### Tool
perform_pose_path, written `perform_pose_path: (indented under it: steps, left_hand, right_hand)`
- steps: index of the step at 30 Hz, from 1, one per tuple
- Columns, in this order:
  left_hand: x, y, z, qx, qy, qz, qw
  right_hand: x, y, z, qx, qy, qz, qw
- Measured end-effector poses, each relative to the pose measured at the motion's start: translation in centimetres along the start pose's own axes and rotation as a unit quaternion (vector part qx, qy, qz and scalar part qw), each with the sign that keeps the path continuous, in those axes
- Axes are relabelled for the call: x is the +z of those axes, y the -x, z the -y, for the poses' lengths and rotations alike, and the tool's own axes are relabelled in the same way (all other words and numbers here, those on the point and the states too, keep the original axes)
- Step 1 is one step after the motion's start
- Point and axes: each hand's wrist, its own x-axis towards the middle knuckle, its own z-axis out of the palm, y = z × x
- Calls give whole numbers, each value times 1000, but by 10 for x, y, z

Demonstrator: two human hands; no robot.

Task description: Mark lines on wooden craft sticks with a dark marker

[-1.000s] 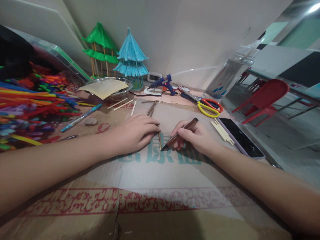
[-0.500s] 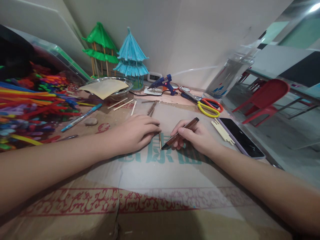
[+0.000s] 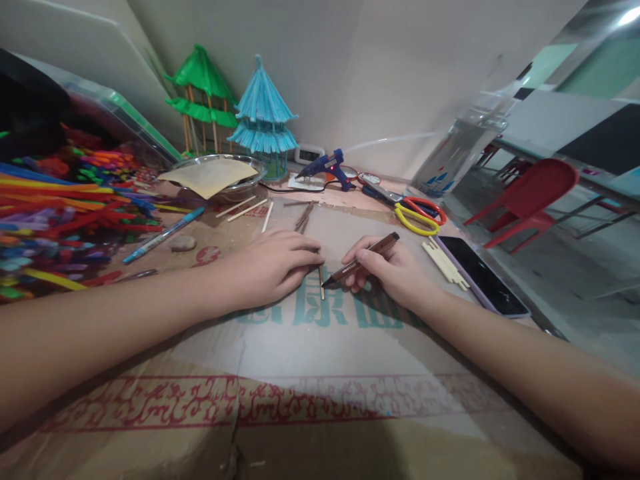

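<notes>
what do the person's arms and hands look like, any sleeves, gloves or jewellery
Both forearms are bare up to the picture's edge: no sleeves show. The left hand and right hand wear no gloves, and no rings, watch or bracelet show on the fingers or wrists. Nails look short and unpainted, as far as the picture lets one tell.

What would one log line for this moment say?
left hand: pins stick | right hand: holds marker, tip on stick | surface: cardboard
</notes>
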Motion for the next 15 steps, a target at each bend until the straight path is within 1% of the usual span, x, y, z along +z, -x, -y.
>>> perform_pose_path:
  steps: [3,7,13,15]
  left_hand:
    - [0,0,0,-1,0,2,1000]
    - [0,0,-1,-3,1,2,1000]
    - [0,0,0,-1,0,3,1000]
    - [-1,0,0,-3,-1,3,1000]
  right_hand:
    - [0,-2,-1,-4,2,-16,1000]
    - [0,-2,-1,-7,-10,-15,1000]
    - [0,1,1,9,-20,35,999]
    - [0,1,0,7,-23,43,999]
